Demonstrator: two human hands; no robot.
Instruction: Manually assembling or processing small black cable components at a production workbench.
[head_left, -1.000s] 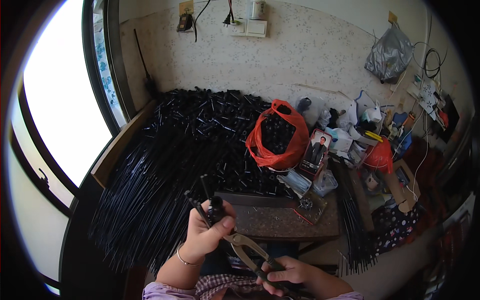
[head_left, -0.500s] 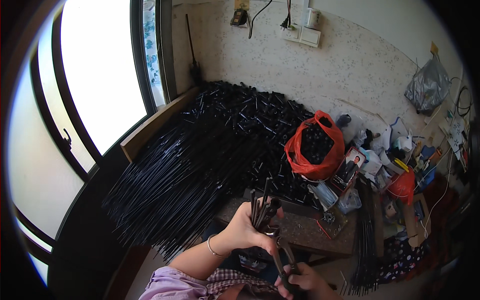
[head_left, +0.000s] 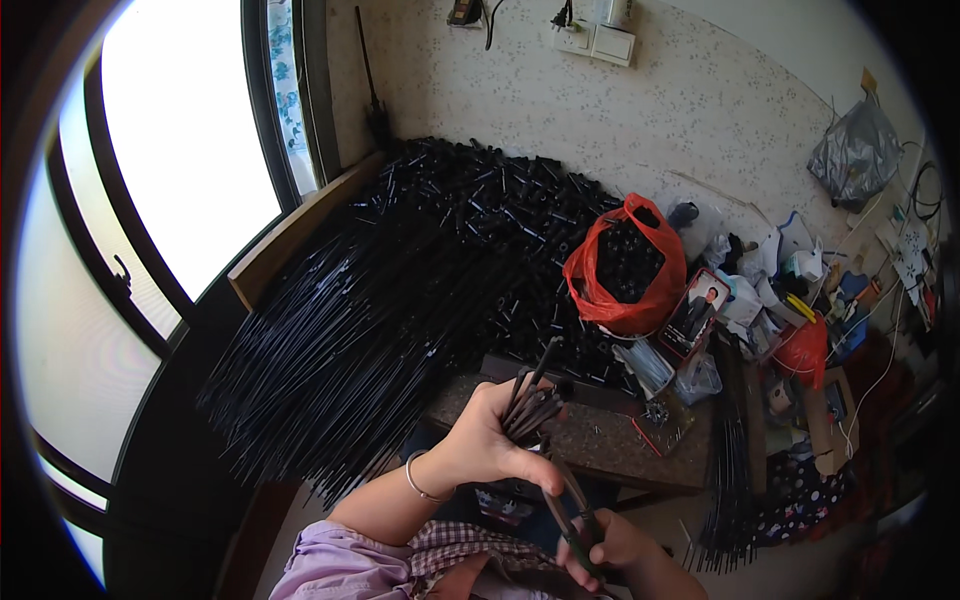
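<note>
My left hand (head_left: 482,440), with a bangle at its wrist, is closed around a bunch of thin black rods (head_left: 535,408) whose ends stick up above the fingers. Below that bunch, my right hand (head_left: 618,548) grips the handles of a pair of pliers (head_left: 573,498). The pliers' metal head lies against the left thumb and the lower side of the rods. What its jaws touch is hidden by the left hand. Behind my hands, a large heap of long black rods (head_left: 330,360) fans out on the left, with short black tubular pieces (head_left: 490,190) piled along the wall.
Dark table edge (head_left: 590,455) lies just beyond my hands. A red plastic bag (head_left: 650,310) of black pieces stands on it, beside a phone (head_left: 697,310) showing a person. Clutter fills the right side. More rods (head_left: 735,480) hang off there. A wooden board (head_left: 290,235) borders the heap.
The view has tilted slightly down, so the table sits higher in it. The rods in my left hand lean more to the right. Both hands keep their hold.
</note>
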